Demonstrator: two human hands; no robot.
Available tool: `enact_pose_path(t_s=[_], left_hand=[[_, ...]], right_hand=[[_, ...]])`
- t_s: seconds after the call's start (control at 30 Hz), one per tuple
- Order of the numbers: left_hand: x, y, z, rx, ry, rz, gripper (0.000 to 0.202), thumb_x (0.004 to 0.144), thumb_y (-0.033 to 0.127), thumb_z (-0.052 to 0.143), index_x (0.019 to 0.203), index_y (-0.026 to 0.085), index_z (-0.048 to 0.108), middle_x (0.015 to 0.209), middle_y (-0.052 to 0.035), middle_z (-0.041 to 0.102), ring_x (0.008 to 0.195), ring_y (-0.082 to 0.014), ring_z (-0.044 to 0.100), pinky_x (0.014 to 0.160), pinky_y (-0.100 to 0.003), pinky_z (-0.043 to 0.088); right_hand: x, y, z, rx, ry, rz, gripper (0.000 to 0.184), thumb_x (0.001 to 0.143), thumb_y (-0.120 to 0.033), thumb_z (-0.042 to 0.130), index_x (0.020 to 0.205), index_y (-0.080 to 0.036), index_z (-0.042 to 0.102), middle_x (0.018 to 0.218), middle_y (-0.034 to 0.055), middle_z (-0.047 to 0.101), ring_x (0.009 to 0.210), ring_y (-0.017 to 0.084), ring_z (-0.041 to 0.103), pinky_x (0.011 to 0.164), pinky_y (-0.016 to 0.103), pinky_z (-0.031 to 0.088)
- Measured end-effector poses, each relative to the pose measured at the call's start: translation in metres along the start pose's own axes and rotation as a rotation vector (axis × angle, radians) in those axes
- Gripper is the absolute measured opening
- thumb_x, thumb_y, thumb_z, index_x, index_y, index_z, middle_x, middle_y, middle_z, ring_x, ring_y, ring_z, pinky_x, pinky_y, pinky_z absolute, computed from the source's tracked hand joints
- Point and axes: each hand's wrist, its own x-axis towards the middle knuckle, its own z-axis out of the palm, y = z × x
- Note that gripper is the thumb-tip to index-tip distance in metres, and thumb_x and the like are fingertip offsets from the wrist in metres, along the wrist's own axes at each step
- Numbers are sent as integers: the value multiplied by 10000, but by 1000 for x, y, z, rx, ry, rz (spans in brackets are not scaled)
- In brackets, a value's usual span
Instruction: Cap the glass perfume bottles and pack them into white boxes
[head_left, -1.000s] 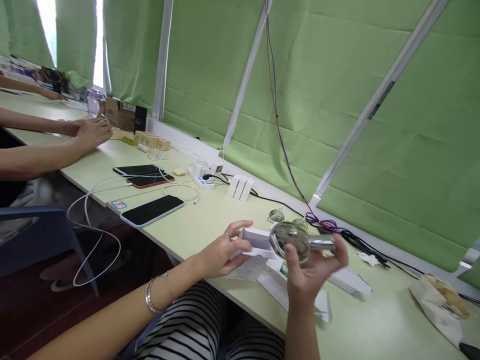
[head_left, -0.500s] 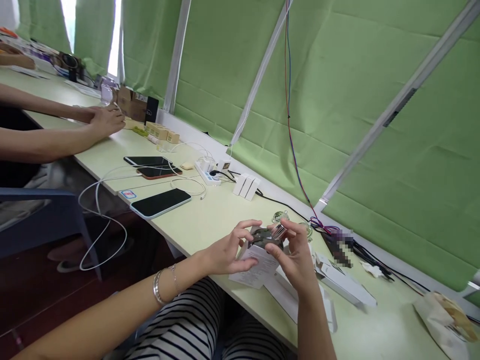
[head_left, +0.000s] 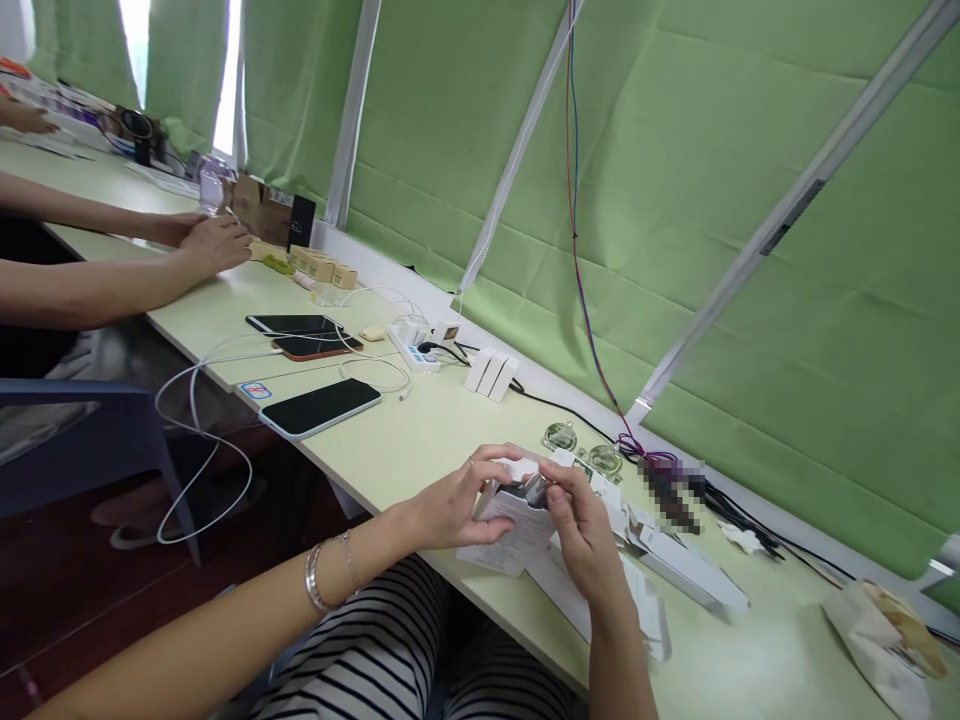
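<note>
My left hand (head_left: 457, 500) grips a small white box (head_left: 504, 512) with fine print on its front, thumb on the near side and fingers over the far side. Between the fingers of my right hand (head_left: 581, 525) is a silver-capped bottle-like item (head_left: 535, 490). Its dark lower part sits down in the box's open top and is mostly hidden. Below the box lies a printed white sheet or flap (head_left: 495, 560). White opened packaging (head_left: 652, 610) lies under and beside my right wrist.
Two round clear glass-like pieces (head_left: 559, 436) lie beyond my hands. Phones (head_left: 321, 408), white cables, a power strip (head_left: 414, 350) and white blocks (head_left: 491, 374) are to the left. A paper bag (head_left: 885, 640) stands right. Another person's hands (head_left: 217, 245) rest farther left.
My right hand has moved down and slightly left, lowering the silver-capped item into the box, so its dark body is now mostly hidden. The left hand stays around the box.
</note>
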Motion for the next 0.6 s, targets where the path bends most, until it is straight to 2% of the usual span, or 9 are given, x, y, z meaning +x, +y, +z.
enact_pose_path(t_s=[0.17, 0.3, 0.53, 0.6], left_hand=[[0, 0, -1, 11, -5, 23, 512, 766, 131, 622, 1149, 237, 300, 1228, -152, 385, 1221, -276, 373, 946, -542, 406], [-2, -1, 0, 23, -8, 34, 490, 785, 136, 606, 1153, 231, 297, 1216, -155, 393, 1219, -271, 370, 945, -547, 409], [-3, -2, 1, 43, -16, 46, 475, 797, 110, 585, 1160, 222, 298, 1209, -156, 385, 1230, -260, 350, 950, -529, 406], [-2, 0, 0, 37, -9, 51, 489, 800, 118, 577, 1176, 234, 286, 1220, -152, 375, 1231, -263, 344, 945, -533, 400]], right_hand=[[-10, 7, 3, -7, -10, -97, 270, 932, -344, 371, 1161, -309, 510, 1129, 30, 577, 1059, 187, 512, 883, 349, 423], [-15, 11, 7, -92, -9, -186, 287, 935, -355, 342, 1126, -297, 548, 1163, 42, 551, 1132, 215, 441, 951, 416, 362], [-19, 10, 11, -171, -1, -197, 272, 923, -260, 373, 1107, -289, 572, 1191, 49, 516, 1160, 218, 410, 953, 432, 364], [-21, 12, 13, -204, 58, -223, 257, 907, -263, 403, 1105, -279, 566, 1208, 62, 490, 1161, 238, 407, 938, 455, 369]])
